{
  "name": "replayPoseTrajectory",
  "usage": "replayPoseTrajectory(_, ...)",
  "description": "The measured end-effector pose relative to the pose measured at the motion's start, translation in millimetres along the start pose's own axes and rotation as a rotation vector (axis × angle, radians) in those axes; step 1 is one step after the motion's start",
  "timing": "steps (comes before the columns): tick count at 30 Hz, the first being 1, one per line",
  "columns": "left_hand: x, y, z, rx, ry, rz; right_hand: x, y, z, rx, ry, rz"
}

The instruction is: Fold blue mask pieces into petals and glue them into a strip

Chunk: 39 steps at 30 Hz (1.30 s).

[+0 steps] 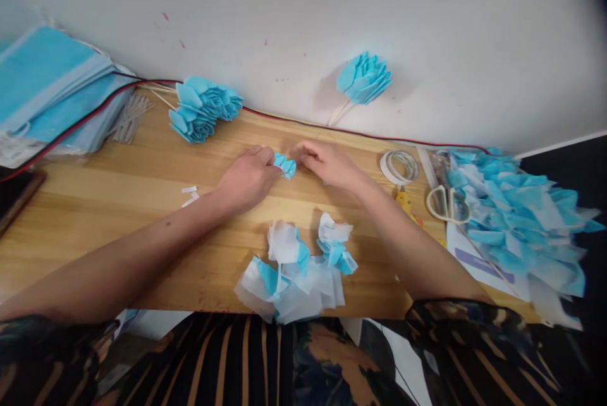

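Near the middle of the table, my left hand [251, 177] is closed on a small blue flower [285, 166] of folded, cloth-like petals. Its fingers cover part of the flower. My right hand [325, 162] is close against the flower's right side, fingers curled together; what they pinch, if anything, is hidden. Between my forearms, at the table's front edge, lie loose white and blue petal pieces [303, 286], some crumpled.
Finished blue flowers [203, 109] on sticks lie at the back left, and another flower [365, 78] leans on the wall. Blue face masks [52, 86] are stacked left. A tape roll [399, 167], scissors [447, 205] and a petal heap [521, 210] are right. A red-black cable [303, 121] runs along the wall.
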State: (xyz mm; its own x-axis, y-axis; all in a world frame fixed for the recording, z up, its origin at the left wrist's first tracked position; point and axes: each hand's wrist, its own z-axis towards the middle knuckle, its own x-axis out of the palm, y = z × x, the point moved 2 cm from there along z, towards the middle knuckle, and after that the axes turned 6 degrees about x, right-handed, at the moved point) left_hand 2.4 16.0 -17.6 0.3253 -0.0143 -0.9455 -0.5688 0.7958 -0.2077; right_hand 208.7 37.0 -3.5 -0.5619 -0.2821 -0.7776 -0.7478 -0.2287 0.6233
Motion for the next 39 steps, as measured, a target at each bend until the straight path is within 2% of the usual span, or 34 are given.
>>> replayPoseTrajectory(4, -1.7, -1.3, 0.9, -0.009, 0.031, 0.005, -8.4, 6.8, -4.6, -0.009, -0.115, 0.029)
replayPoseTrajectory(8, -3.3, -3.4, 1.8, -0.01, 0.052, 0.026, -0.2, 21.0, -7.5, -0.096, -0.074, -0.023)
replayPoseTrajectory(13, -2.0, -2.4, 1.4, 0.016, 0.055, 0.064, 13.0, 24.0, -2.5, -0.132, -0.053, -0.108)
replayPoseTrajectory(15, -2.7, 0.7, 0.0, 0.054, -0.017, 0.023, 14.8, 23.4, -1.1, -0.121, -0.036, -0.162)
replayPoseTrajectory(19, -7.7, 12.0, -4.4, 0.064, -0.241, -0.09, 14.0, 24.7, -1.3, -0.114, -0.029, -0.216)
replayPoseTrajectory(21, -7.7, 16.3, -5.6, 0.044, -0.273, -0.106, 13.8, 26.0, -1.8, -0.119, -0.029, -0.231)
replayPoseTrajectory(27, 2.6, 13.5, -3.5, 0.057, -0.2, -0.101, 17.0, 28.4, -1.2, -0.103, -0.005, -0.282)
replayPoseTrajectory(30, 5.3, 12.1, -2.2, 0.054, -0.143, -0.063, 16.0, 26.0, -0.9, -0.107, -0.007, -0.212)
replayPoseTrajectory(34, 4.1, 12.4, -1.6, 0.072, -0.093, -0.006, 4.8, 20.3, -3.7, -0.099, -0.112, -0.028)
replayPoseTrajectory(36, 3.3, 12.3, -1.5, 0.077, -0.085, 0.01, -0.4, 19.1, -6.3, -0.096, -0.167, -0.025)
replayPoseTrajectory(39, 3.4, 11.6, -1.6, 0.069, -0.087, 0.012, 1.3, 20.3, -8.8, -0.135, -0.137, -0.091)
